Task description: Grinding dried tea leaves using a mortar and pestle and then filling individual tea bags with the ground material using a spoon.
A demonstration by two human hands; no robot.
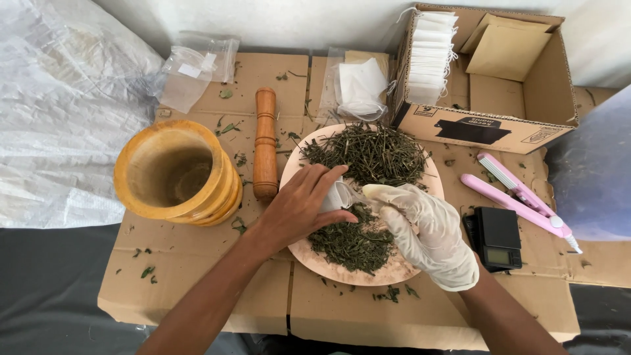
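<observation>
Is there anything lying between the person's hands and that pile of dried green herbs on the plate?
Nothing visible does. The left hand holds a small white bag right over the dried herbs on the plate, and the gloved right hand meets it there. The pestle and mortar stand off to the side.

Small white filter bag (338, 195), pinched open above dried green herbs (368, 154)

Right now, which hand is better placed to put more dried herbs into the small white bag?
Probably right. The gloved right hand pinches at the bag's mouth over the dried herbs, while the bare left hand holds the small white bag.
</observation>
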